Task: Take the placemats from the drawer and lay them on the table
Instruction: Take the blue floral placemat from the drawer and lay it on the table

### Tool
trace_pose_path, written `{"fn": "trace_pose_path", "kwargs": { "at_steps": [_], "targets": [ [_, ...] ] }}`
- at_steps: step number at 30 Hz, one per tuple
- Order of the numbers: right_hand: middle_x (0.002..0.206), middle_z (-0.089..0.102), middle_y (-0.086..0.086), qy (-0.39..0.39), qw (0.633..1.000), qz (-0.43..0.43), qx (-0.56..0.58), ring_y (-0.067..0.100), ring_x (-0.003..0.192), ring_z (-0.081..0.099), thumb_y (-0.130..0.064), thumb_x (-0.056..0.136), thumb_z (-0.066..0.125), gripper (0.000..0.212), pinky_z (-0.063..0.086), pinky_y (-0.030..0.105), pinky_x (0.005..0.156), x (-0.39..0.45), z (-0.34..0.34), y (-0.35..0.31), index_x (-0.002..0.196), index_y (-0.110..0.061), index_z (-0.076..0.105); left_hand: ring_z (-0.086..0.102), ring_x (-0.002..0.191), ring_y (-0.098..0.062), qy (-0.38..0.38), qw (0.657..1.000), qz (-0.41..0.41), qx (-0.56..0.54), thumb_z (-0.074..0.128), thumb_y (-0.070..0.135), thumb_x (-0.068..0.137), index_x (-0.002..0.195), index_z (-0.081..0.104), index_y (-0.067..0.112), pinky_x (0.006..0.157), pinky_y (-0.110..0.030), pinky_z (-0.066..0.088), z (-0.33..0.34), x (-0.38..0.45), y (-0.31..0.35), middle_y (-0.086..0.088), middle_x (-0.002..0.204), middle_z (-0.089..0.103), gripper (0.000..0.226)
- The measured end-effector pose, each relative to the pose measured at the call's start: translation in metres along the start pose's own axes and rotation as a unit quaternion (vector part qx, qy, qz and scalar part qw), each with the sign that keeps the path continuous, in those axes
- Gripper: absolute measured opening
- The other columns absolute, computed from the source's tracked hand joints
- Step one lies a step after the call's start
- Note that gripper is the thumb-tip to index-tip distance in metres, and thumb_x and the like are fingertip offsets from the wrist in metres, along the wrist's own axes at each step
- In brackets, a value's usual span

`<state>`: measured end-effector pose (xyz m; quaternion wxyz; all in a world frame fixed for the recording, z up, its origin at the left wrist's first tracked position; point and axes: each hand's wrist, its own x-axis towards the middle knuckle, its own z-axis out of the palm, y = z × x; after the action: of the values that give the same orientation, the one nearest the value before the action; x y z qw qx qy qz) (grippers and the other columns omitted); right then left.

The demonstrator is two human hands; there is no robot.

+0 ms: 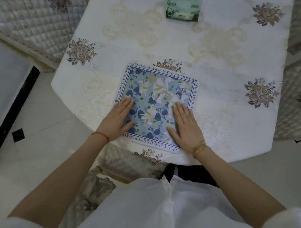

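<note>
Head view, looking down: a person is standing at the near edge of a table (227, 66) that is wearing a white embroidered cloth with grey-brown flowers stitched around it. One square placemat (157, 95), blue with pale blossoms and a border of printed words, is lying flat on the cloth right at that near edge. The left hand (119, 118) is resting on the mat's left side, palm down, fingers straight and together, gripping nothing. The right hand (183, 125) is lying the same way on the right side, flat and spread, thumb angled inward. A red string (100, 135) is circling the left wrist and a gold bracelet (199, 149) the right. Farther back, near the table's middle, a green pack of tissues (183, 8) is sitting well apart from the mat. Quilted chairs (25, 13) are standing on either side.
</note>
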<state>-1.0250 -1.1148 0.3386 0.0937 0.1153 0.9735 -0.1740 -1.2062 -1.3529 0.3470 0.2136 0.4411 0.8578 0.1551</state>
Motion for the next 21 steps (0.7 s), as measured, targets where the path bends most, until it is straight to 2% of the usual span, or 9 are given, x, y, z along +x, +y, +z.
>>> {"fn": "trace_pose_path", "kwargs": {
  "at_steps": [4, 8, 14, 17, 21],
  "targets": [
    [0.161, -0.008, 0.005, -0.012, 1.0, -0.016, -0.016, 0.017, 0.148, -0.01, -0.06, 0.096, 0.022, 0.078, 0.002, 0.038, 0.121, 0.058, -0.007, -0.011, 0.152, -0.013, -0.005, 0.0, 0.148, -0.016, -0.022, 0.998, 0.047, 0.042, 0.045, 0.036, 0.098, 0.153, 0.007, 0.012, 0.121, -0.036, 0.008, -0.014, 0.057, 0.004, -0.003, 0.161, 0.004, 0.07],
    [0.161, -0.008, 0.006, 0.003, 1.0, 0.013, 0.0, 0.019, 0.148, -0.011, -0.058, 0.097, 0.025, 0.078, -0.002, 0.038, 0.121, 0.099, -0.017, -0.007, 0.152, -0.012, -0.004, 0.0, 0.148, -0.018, -0.034, 0.997, 0.042, 0.054, 0.044, 0.033, 0.099, 0.152, 0.008, 0.012, 0.121, -0.04, 0.009, -0.021, 0.096, -0.004, -0.004, 0.161, 0.005, 0.067],
    [0.161, -0.008, 0.006, -0.004, 0.998, 0.055, 0.001, 0.02, 0.148, -0.01, -0.065, 0.094, 0.025, 0.084, -0.004, 0.037, 0.121, 0.121, -0.022, 0.008, 0.152, -0.012, -0.006, -0.005, 0.148, -0.018, -0.02, 0.997, -0.003, 0.077, 0.033, 0.045, 0.1, 0.153, 0.003, 0.014, 0.121, -0.038, 0.0, -0.022, 0.131, -0.005, -0.003, 0.161, -0.001, 0.068],
    [0.161, -0.009, 0.006, -0.002, 0.997, 0.071, -0.01, 0.019, 0.148, -0.01, -0.072, 0.09, 0.021, 0.091, -0.003, 0.037, 0.121, 0.118, -0.022, 0.014, 0.152, -0.011, -0.007, -0.006, 0.148, -0.017, -0.016, 0.997, -0.008, 0.081, 0.03, 0.053, 0.098, 0.153, -0.001, 0.015, 0.121, -0.037, 0.0, -0.021, 0.132, -0.01, -0.002, 0.161, -0.003, 0.073],
    [0.161, -0.01, 0.005, 0.011, 0.995, 0.094, -0.002, 0.018, 0.148, -0.009, -0.075, 0.089, 0.021, 0.094, -0.001, 0.037, 0.121, 0.099, -0.025, 0.033, 0.152, -0.01, -0.007, -0.005, 0.148, -0.018, -0.003, 0.996, -0.053, 0.077, 0.033, 0.061, 0.094, 0.152, -0.002, 0.011, 0.121, -0.034, 0.001, -0.026, 0.125, -0.023, -0.004, 0.161, -0.005, 0.084]
  ]
}}
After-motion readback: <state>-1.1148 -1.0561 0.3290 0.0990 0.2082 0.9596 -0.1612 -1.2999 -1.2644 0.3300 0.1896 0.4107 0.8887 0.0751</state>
